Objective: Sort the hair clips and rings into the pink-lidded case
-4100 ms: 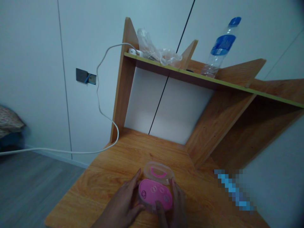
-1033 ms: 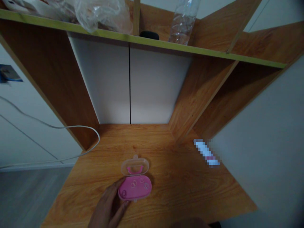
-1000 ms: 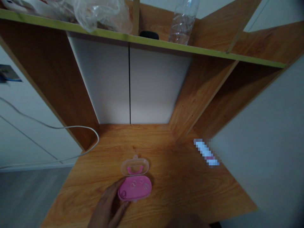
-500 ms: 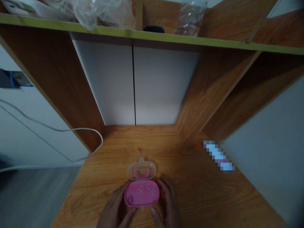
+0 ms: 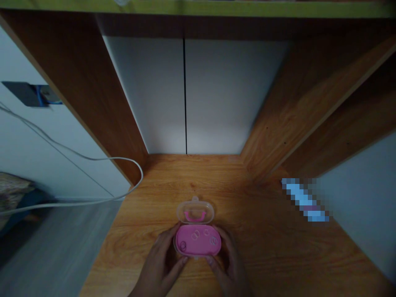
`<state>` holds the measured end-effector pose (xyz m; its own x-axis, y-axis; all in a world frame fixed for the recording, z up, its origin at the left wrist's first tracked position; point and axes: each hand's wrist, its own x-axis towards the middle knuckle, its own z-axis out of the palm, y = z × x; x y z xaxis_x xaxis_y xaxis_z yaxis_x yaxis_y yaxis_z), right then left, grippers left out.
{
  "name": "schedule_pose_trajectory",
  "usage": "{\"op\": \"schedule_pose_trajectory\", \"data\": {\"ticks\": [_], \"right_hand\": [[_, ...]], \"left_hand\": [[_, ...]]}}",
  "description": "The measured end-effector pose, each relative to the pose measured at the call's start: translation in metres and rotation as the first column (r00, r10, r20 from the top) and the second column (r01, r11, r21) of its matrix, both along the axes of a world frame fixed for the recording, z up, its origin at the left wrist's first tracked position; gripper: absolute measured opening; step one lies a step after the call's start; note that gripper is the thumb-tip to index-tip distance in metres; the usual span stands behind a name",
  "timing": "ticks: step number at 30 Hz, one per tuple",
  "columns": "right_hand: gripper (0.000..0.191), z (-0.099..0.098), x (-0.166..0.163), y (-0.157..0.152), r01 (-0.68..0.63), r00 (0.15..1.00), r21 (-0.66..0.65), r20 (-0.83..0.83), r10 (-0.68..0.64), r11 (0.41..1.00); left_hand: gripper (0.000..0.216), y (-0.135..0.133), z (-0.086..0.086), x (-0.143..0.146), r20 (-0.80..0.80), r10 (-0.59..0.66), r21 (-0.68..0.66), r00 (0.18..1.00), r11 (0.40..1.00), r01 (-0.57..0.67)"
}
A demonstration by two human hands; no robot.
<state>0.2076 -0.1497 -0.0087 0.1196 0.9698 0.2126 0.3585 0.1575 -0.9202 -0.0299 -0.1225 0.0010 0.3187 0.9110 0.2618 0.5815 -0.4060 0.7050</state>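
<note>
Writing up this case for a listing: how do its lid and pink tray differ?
The lid is see-through with a pink handle; the tray is opaque pink. The lid lies farther away; the tray sits between the left hand and right hand. The tray bears small ring shapes; the lid shows none. Both are rounded oblongs.

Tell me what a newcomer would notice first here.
Probably the pink tray, low in the middle on the wooden desk, with the left hand and right hand at its ends. Next, the pixelated blue patch by the desk's right edge, and the white cable looping near its far left corner.
</note>
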Motion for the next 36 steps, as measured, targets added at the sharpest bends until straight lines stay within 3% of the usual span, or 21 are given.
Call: {"op": "schedule_pose_trajectory", "data": {"ticks": [7,18,21,24,30,33,36], "right_hand": [[0.052,0.008,0.001,-0.001,-0.068,0.997,-0.02,0.045,0.069,0.997],[0.06,0.012,-0.003,0.003,-0.11,0.991,-0.014,0.073,0.11,0.994],[0.058,0.014,-0.007,0.004,-0.062,0.994,-0.038,0.091,0.065,0.997],[0.051,0.014,-0.009,0.005,-0.028,0.995,-0.031,0.092,0.031,0.999],[0.046,0.003,-0.008,0.004,0.113,0.989,-0.017,0.099,-0.11,0.994],[0.046,-0.003,-0.006,0.004,0.228,0.972,-0.029,0.059,-0.226,0.973],[0.049,-0.005,-0.004,0.006,0.26,0.966,-0.054,0.022,-0.259,0.964]], "left_hand": [[0.065,-0.002,-0.001,-0.005,0.176,-0.057,-0.051,0.983,0.996,0.067],[0.055,0.0,0.005,-0.011,0.463,-0.004,-0.166,0.886,0.982,0.091],[0.054,-0.001,0.002,-0.016,0.602,0.109,-0.298,0.791,0.95,0.095],[0.056,0.002,-0.004,-0.021,0.714,0.271,-0.407,0.646,0.911,0.068],[0.06,0.019,-0.005,-0.02,0.851,0.473,-0.488,0.226,0.872,0.012],[0.058,0.024,0.002,-0.017,0.85,0.503,-0.503,0.155,0.863,-0.043],[0.059,0.024,0.005,-0.015,0.841,0.509,-0.496,0.183,0.861,-0.114]]}}
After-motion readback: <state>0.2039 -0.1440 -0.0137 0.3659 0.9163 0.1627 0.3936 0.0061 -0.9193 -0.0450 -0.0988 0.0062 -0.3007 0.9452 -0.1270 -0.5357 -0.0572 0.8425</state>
